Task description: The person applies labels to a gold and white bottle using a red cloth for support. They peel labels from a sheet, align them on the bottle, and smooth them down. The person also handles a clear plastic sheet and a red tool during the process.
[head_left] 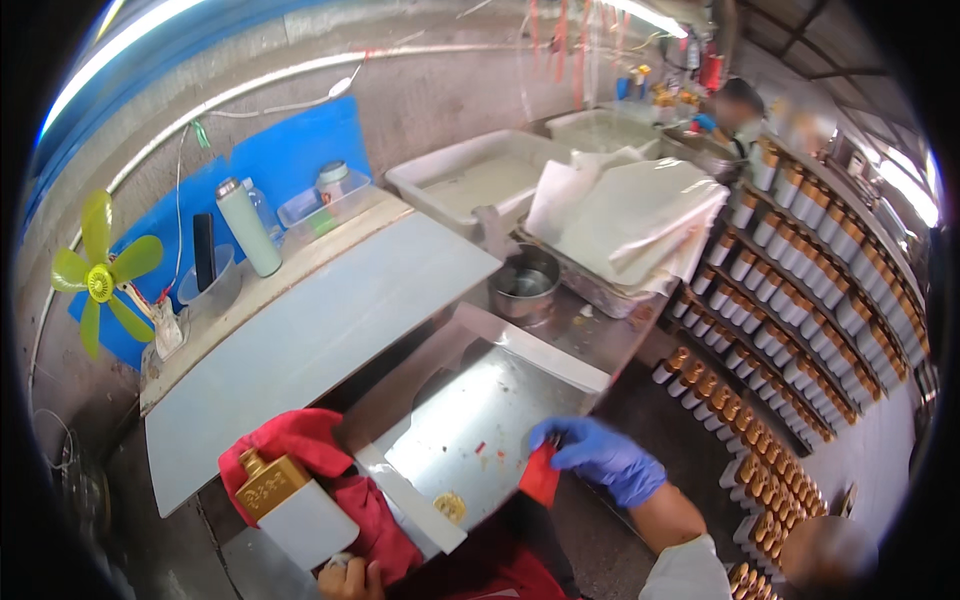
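Observation:
At the lower edge my left hand [350, 580] is closed round the base of a flat bottle. That bottle [305, 522] is white below, with a gold embossed shoulder and neck, and it tilts to the upper left over a red cloth [375, 515]. My right hand [605, 460], in a blue glove, pinches a small flat red piece [540, 475]; I cannot tell if it is cloth or paper. This piece hangs over the near right side of a shallow metal tray [480, 400] with pale raised edges. A round gold piece [449, 507] and small red scraps lie in the tray.
A pale board [320, 340] lies left, by a yellow-green fan [100, 280] and a thermos [248, 228]. Beyond the tray stand a metal pot [525, 285], white tubs [480, 175] and stacked sheets [630, 210]. Racks of white-and-gold bottles [790, 290] fill the right; a person [740, 115] works far back.

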Demonstrator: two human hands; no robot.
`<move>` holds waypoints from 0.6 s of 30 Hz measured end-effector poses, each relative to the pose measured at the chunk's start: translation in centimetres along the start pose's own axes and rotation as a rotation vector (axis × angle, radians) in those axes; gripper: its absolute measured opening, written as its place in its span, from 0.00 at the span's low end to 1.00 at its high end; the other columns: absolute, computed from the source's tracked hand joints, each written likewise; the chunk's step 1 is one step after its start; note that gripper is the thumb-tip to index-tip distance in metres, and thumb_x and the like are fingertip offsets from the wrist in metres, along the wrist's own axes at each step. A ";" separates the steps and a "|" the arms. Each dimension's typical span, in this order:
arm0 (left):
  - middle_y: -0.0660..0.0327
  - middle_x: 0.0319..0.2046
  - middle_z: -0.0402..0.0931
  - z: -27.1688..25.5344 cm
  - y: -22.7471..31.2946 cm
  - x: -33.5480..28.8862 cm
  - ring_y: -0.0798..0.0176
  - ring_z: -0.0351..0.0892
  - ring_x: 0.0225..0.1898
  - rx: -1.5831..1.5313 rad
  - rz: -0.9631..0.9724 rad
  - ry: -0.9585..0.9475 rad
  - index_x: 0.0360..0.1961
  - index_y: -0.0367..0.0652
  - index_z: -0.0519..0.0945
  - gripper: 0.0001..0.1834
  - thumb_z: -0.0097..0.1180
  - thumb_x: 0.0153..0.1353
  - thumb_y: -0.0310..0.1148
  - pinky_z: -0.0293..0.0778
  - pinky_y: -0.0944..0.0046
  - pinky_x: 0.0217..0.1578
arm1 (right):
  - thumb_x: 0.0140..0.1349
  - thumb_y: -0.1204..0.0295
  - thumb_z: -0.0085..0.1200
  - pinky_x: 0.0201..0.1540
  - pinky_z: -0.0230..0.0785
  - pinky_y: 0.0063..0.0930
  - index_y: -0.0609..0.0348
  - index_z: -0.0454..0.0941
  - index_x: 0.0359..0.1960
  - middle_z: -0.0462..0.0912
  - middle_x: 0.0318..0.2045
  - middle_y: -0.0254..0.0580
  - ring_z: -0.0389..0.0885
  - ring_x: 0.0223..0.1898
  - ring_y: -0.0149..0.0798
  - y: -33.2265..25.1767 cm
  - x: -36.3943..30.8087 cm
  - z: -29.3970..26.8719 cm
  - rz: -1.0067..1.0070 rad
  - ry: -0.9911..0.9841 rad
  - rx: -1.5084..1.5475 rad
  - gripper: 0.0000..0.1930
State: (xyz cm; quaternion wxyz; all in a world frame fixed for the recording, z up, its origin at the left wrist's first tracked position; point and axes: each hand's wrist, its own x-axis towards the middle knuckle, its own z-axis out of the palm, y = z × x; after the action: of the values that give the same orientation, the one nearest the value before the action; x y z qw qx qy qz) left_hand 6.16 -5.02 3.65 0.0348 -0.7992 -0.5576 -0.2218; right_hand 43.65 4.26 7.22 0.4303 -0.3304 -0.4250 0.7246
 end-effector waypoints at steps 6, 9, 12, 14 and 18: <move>0.53 0.25 0.74 2.1 -1.3 -3.8 0.50 0.72 0.22 0.018 -0.070 -0.183 0.33 0.42 0.77 0.08 0.57 0.55 0.34 0.67 0.51 0.23 | 0.45 0.84 0.50 0.50 0.63 0.21 0.61 0.76 0.38 0.77 0.40 0.39 0.73 0.44 0.30 -11.6 13.0 -6.6 -0.131 -0.102 -0.168 0.15; 0.54 0.28 0.76 2.9 -2.7 -7.1 0.52 0.71 0.20 -0.048 -0.044 -0.249 0.37 0.42 0.77 0.11 0.59 0.53 0.34 0.66 0.49 0.21 | 0.44 0.84 0.50 0.52 0.62 0.24 0.62 0.76 0.36 0.77 0.39 0.38 0.73 0.44 0.31 -13.6 18.9 -8.2 -0.075 -0.178 -0.169 0.15; 0.54 0.27 0.75 2.0 -2.1 -2.2 0.52 0.72 0.20 -0.025 -0.101 -0.297 0.37 0.43 0.77 0.10 0.59 0.54 0.34 0.67 0.50 0.21 | 0.47 0.81 0.53 0.52 0.63 0.24 0.63 0.77 0.37 0.78 0.38 0.37 0.73 0.43 0.30 -13.7 22.5 -9.6 0.084 -0.141 -0.098 0.13; 0.54 0.26 0.75 1.2 -2.0 1.3 0.52 0.72 0.20 -0.014 -0.128 -0.326 0.36 0.43 0.77 0.10 0.58 0.54 0.34 0.67 0.50 0.21 | 0.54 0.75 0.55 0.47 0.66 0.22 0.63 0.77 0.37 0.78 0.35 0.37 0.75 0.40 0.29 -13.7 24.1 -10.1 0.136 -0.103 -0.090 0.09; 0.54 0.25 0.75 -0.5 -1.5 8.5 0.52 0.72 0.20 0.004 -0.151 -0.358 0.36 0.43 0.77 0.09 0.58 0.55 0.34 0.67 0.51 0.22 | 0.62 0.69 0.49 0.33 0.67 0.19 0.64 0.77 0.35 0.77 0.27 0.36 0.74 0.29 0.27 -15.9 25.7 -11.6 0.287 0.079 0.120 0.10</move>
State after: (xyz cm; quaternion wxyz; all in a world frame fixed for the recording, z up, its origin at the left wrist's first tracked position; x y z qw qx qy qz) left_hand 6.98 2.86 7.19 -0.0801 -0.7817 -0.6136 -0.0773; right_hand 48.32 35.59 13.77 0.3578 -0.3898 -0.3120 0.7891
